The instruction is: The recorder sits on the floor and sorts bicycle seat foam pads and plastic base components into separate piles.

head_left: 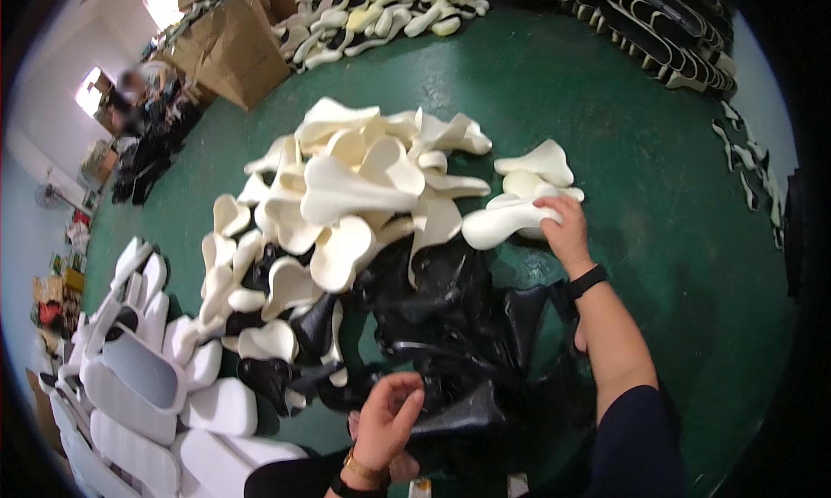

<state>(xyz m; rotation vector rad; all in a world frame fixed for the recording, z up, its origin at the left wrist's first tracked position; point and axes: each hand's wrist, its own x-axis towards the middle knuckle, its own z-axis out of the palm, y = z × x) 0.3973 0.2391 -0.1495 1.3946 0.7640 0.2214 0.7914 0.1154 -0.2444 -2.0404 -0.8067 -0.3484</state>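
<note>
Grasping cream foam pad [506, 223] barehanded

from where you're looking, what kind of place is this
Probably a workshop or small factory floor making padded seat parts. A big heap of cream foam saddle shapes and black shells lies on the green floor; the right hand grips one foam piece, and cardboard boxes stand behind.
</note>
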